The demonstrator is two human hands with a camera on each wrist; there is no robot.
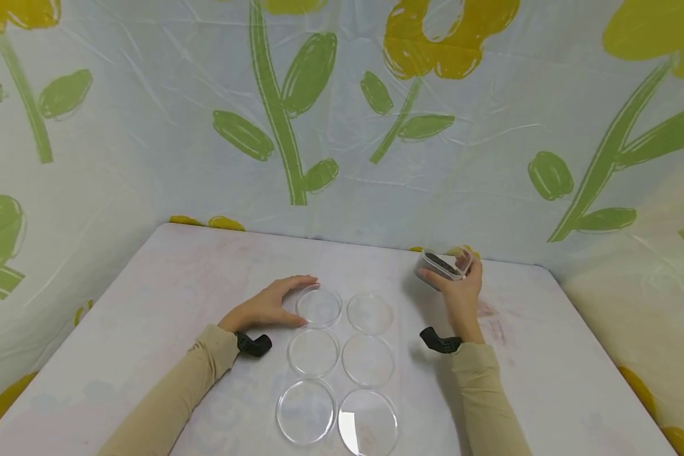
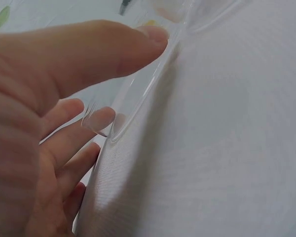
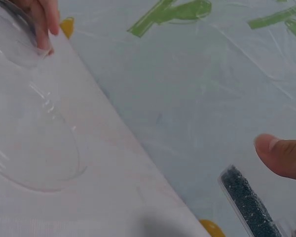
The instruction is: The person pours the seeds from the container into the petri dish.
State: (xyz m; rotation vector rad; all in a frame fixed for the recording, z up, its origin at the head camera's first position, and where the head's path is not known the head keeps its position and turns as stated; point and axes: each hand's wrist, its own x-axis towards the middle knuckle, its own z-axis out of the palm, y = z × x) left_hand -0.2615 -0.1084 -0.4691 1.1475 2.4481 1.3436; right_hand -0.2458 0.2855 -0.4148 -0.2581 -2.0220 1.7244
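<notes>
My left hand (image 1: 270,303) holds the far-left clear petri dish (image 1: 319,306) across its rim, thumb on the near side and fingers on the far side. In the left wrist view, the thumb (image 2: 138,44) overlaps the rim and one fingertip shows through the clear wall. My right hand (image 1: 460,291) grips a small clear plastic container (image 1: 427,269) over the far right of the table. Dark fine granules (image 3: 246,202) fill part of it, and its clear lid (image 1: 465,261) stands flipped up by the fingers. The right thumb shows in the right wrist view.
Several more clear petri dishes stand in two columns, among them a far-right dish (image 1: 370,313), a middle-left dish (image 1: 313,352) and a near-right dish (image 1: 368,422). They sit on a pale cloth-covered table (image 1: 205,392). A flower-printed curtain (image 1: 462,177) rises behind the table's back edge.
</notes>
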